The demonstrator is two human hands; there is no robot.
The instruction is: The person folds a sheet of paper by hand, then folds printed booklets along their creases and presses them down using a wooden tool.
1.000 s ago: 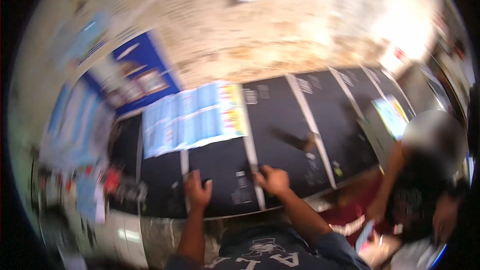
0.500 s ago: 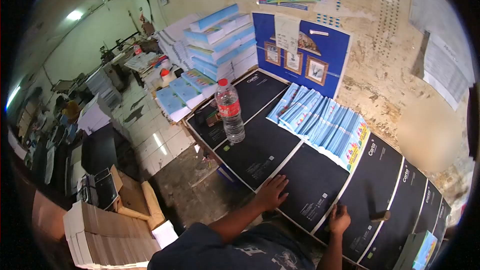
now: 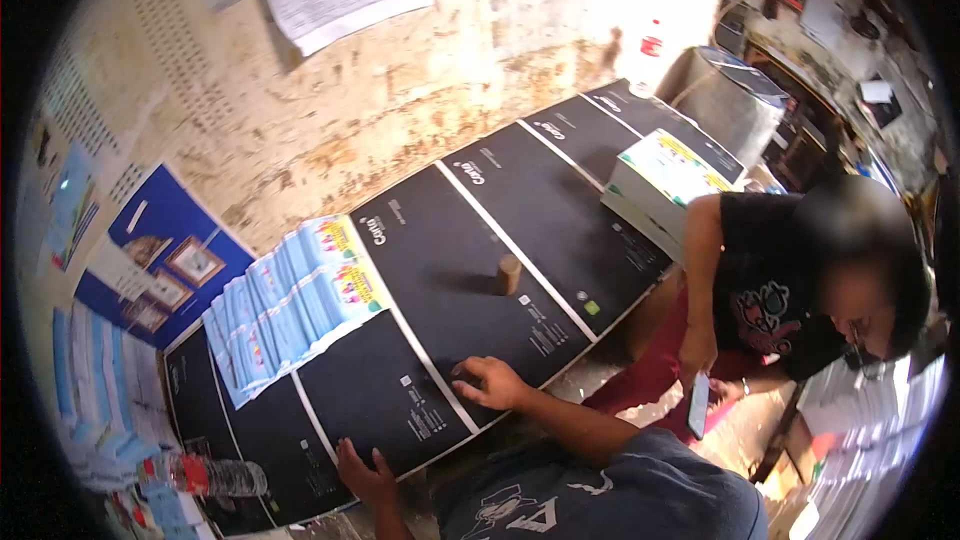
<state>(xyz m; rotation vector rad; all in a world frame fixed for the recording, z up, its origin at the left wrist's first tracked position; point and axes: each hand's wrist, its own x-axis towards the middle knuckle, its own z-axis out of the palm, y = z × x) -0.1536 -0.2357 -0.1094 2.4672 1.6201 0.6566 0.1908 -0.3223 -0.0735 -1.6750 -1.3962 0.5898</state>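
Observation:
My left hand (image 3: 366, 477) is at the near edge of the black-covered table (image 3: 365, 390), fingers apart and nothing in it. To its right, my right hand (image 3: 490, 384) rests over the table near a white seam, fingers loosely spread and holding nothing. Beyond my hands lies a fanned row of light-blue booklets (image 3: 290, 310) with yellow printed covers. A short brown cylindrical block (image 3: 509, 274) stands on the table ahead of my right hand. A clear plastic bottle with a red label (image 3: 207, 476) is at the left, near my left hand.
Thick stacked booklets (image 3: 668, 172) sit toward the right end, with another bottle (image 3: 648, 55) behind. A seated person (image 3: 770, 280) at the right holds a phone (image 3: 698, 408). A blue picture board (image 3: 175, 250) leans against the wall, and more stacks (image 3: 105, 390) stand at left.
My view has swung to the right, bringing the seated person and the table's far end into sight. Both hands stay by the near edge; the booklets and block appear unmoved on the table.

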